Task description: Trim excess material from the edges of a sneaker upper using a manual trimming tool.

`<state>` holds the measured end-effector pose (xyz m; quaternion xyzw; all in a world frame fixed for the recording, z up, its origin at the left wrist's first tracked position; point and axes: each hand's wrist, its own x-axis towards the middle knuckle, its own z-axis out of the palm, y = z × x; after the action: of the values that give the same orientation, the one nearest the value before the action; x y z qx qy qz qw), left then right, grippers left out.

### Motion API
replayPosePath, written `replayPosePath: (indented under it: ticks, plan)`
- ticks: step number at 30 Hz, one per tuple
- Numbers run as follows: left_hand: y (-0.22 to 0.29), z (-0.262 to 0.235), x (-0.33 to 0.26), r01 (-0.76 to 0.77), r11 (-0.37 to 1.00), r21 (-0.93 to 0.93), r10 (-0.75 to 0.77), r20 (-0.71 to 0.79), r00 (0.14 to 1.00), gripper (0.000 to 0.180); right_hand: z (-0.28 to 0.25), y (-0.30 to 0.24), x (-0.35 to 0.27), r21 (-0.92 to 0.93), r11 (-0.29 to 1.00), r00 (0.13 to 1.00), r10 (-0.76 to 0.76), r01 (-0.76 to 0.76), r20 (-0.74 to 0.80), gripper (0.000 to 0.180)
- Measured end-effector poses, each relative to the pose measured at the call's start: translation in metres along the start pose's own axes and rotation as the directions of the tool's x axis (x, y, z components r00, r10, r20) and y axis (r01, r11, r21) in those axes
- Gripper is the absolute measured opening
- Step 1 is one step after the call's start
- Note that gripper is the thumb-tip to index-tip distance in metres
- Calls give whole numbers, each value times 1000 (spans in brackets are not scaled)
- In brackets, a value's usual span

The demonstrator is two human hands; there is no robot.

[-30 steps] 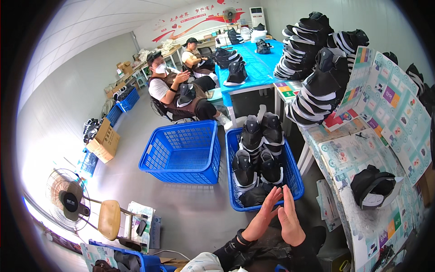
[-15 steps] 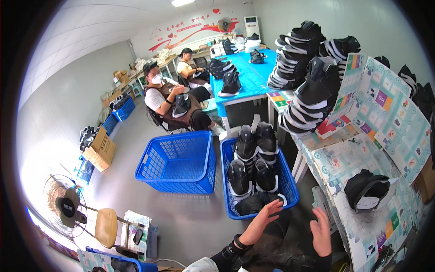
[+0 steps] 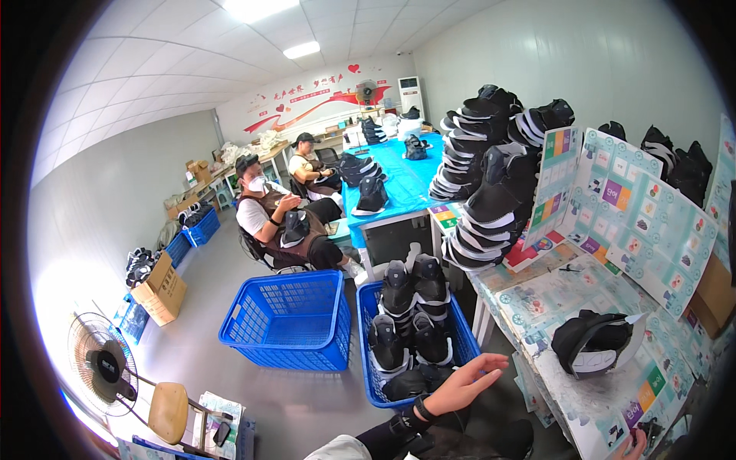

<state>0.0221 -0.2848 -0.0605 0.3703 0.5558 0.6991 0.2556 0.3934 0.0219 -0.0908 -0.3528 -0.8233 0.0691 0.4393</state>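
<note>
Shoes (image 3: 388, 346) stand in the crate (image 3: 364, 360); just beside it, the empty left hand (image 3: 460, 388) has fingers straight, slightly parted. At the bench (image 3: 548, 376), the right hand (image 3: 633, 446), grip unclear, seemingly reaches for a dark tool (image 3: 651, 431), calling for a pinch.

From head height, 1 fisheye view faces forward and down: bare left hand (image 3: 464, 386) near, white, red-painted flat wall (image 3: 307, 100) distant.
</note>
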Motion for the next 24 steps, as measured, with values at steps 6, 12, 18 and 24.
replayPosePath:
  ticks: [6, 12, 18, 24]
  plan:
    - [2, 56, 17, -50, 990, -135, 81, 234, 969, 67, 13, -110, 2, 516, 853, 993, 20, -76, 113, 44]
    - [13, 86, 0, -22, 1000, -22, 28, 341, 940, 79, 47, -215, 15, 834, 491, 837, -322, -251, 442, 91]
    - [-9, 57, -18, -27, 969, 244, -39, 261, 965, 49, 51, -173, 9, 725, 670, 823, -315, -159, 472, 44]
    - [-49, 14, -44, 38, 790, 612, -195, 191, 962, 41, 67, -132, -8, 557, 806, 879, -105, -199, 466, 27]
